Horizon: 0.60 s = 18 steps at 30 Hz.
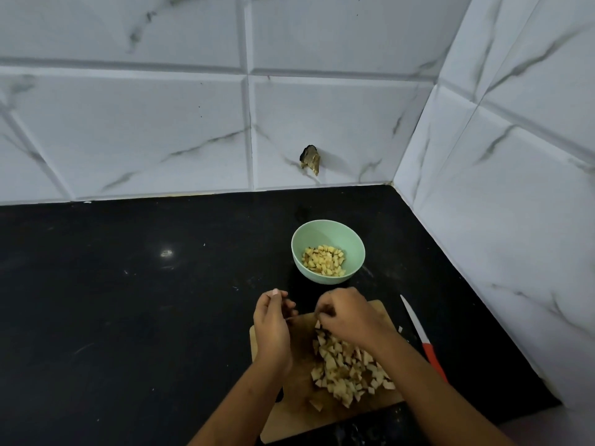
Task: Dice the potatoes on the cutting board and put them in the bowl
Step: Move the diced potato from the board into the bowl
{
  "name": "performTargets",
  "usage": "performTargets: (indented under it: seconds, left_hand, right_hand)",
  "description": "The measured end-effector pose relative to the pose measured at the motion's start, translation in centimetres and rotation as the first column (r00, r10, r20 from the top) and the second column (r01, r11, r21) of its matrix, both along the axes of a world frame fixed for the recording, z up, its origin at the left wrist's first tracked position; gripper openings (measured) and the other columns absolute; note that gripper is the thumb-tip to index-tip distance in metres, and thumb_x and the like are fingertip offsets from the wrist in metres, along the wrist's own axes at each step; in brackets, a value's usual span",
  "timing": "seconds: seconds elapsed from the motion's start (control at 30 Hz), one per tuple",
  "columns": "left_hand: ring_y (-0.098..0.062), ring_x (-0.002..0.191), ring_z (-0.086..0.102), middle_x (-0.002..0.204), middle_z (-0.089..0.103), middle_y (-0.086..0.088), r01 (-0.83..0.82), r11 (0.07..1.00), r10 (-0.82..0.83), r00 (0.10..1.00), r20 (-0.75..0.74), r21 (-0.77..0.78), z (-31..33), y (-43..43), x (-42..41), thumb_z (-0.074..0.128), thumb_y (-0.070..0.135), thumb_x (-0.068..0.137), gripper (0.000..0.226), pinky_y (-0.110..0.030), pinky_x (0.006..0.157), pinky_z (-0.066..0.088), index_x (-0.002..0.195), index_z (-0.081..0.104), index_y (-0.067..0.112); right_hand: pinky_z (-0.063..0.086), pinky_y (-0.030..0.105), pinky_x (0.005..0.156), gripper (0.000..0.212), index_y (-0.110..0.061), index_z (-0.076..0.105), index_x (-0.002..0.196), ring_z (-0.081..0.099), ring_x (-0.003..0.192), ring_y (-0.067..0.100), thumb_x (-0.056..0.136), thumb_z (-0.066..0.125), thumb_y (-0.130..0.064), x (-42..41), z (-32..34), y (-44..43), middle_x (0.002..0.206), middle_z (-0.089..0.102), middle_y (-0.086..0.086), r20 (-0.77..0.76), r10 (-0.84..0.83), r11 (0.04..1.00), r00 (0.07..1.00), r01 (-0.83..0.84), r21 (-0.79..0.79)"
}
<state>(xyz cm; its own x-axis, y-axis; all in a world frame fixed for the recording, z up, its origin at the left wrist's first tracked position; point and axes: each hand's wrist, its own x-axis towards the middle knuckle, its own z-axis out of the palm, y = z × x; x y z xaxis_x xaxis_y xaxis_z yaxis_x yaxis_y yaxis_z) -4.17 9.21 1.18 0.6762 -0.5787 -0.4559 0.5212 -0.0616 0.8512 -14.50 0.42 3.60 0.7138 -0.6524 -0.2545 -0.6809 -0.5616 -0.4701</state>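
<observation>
- The potato pieces [346,365] lie in a long heap on the wooden cutting board [301,387]. The heap runs from the near edge up toward the green bowl [328,233].
- More pieces sit in the bowl, just past the board.
- The right hand [351,317] curls its fingers round pieces at the heap's far end.
- The left hand [272,323] is curled at the board's left side. I cannot tell if it holds anything.
- The knife [421,336] lies right of the board, tip pointing away.
</observation>
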Motion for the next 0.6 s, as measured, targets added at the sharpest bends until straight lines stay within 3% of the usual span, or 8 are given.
performTargets:
  seconds: [0.1,0.2,0.23,0.3,0.4,0.5,0.6]
  left_hand:
    - [-0.02,0.084,0.058,0.085,0.062,-0.007,0.036,0.999,-0.035,0.997,0.069,-0.017,-0.3,0.6,-1.2,0.04,0.025,0.101,0.027,-0.032,0.077,0.048,0.095,0.061,0.009]
    - [-0.023,0.093,0.062,0.095,0.066,-0.009,0.096,0.995,-0.094,0.994,0.059,-0.032,-0.5,0.8,-2.2,0.038,0.028,0.102,0.03,-0.038,0.088,0.049,0.099,0.062,0.01]
    - [-0.023,0.094,0.063,0.097,0.067,-0.01,0.106,0.994,-0.104,0.993,0.052,-0.037,-0.5,0.8,-2.3,0.038,0.029,0.101,0.03,-0.039,0.089,0.05,0.101,0.062,0.01]
    - [-0.022,0.097,0.063,0.1,0.067,-0.01,0.103,0.994,-0.1,0.993,0.058,-0.045,-0.6,0.7,-2.3,0.039,0.029,0.101,0.03,-0.037,0.089,0.051,0.102,0.062,0.011]
    - [-0.019,0.099,0.063,0.102,0.067,-0.01,0.074,0.996,-0.069,0.995,0.075,-0.056,-0.6,0.4,-2.0,0.038,0.028,0.101,0.03,-0.029,0.083,0.05,0.104,0.062,0.01]
    - [-0.019,0.097,0.063,0.102,0.067,-0.01,0.07,0.996,-0.067,0.995,0.078,-0.047,-0.7,0.2,-2.0,0.038,0.028,0.102,0.031,-0.027,0.08,0.05,0.106,0.062,0.009]
    - [-0.018,0.093,0.064,0.101,0.067,-0.009,0.087,0.995,-0.084,0.994,0.074,-0.038,-0.8,0.2,-2.2,0.038,0.027,0.102,0.03,-0.026,0.075,0.05,0.106,0.062,0.01]
  right_hand:
    - [0.039,0.01,0.077,0.013,-0.029,0.069,0.101,0.054,0.095,-0.001,0.091,0.06,-0.03,-2.4,-0.3,1.1,0.099,0.058,-0.018,0.127,-0.044,0.997,0.991,0.051,-0.051]
    - [0.029,0.004,0.086,0.024,-0.031,0.067,0.109,0.041,0.105,-0.009,0.089,0.06,-0.042,-3.9,-0.6,3.1,0.111,0.052,-0.024,0.203,-0.006,0.984,0.979,0.042,-0.173]
    - [0.027,0.007,0.094,0.029,-0.031,0.065,0.112,0.038,0.11,-0.008,0.088,0.059,-0.047,-4.3,-1.0,4.0,0.117,0.05,-0.023,0.199,0.037,0.984,0.979,-0.001,-0.178]
    - [0.03,0.027,0.111,0.043,-0.031,0.063,0.117,0.038,0.123,0.002,0.085,0.055,-0.059,-5.0,-2.5,5.8,0.13,0.05,-0.016,0.131,0.186,0.949,0.974,-0.144,-0.281]
    - [0.027,0.043,0.113,0.056,-0.032,0.061,0.119,0.042,0.126,0.011,0.083,0.045,-0.072,-5.6,-5.5,7.3,0.13,0.053,-0.01,-0.024,0.326,0.857,0.945,-0.306,-0.414]
    - [0.016,0.044,0.115,0.043,-0.031,0.059,0.116,0.046,0.125,0.012,0.086,0.049,-0.061,-5.3,-6.9,6.9,0.128,0.054,-0.009,0.056,0.308,0.823,0.95,-0.236,-0.517]
    - [0.016,0.044,0.114,0.037,-0.031,0.056,0.116,0.05,0.121,0.013,0.086,0.053,-0.052,-5.0,-6.8,5.6,0.124,0.057,-0.009,0.093,0.249,0.802,0.964,-0.151,-0.578]
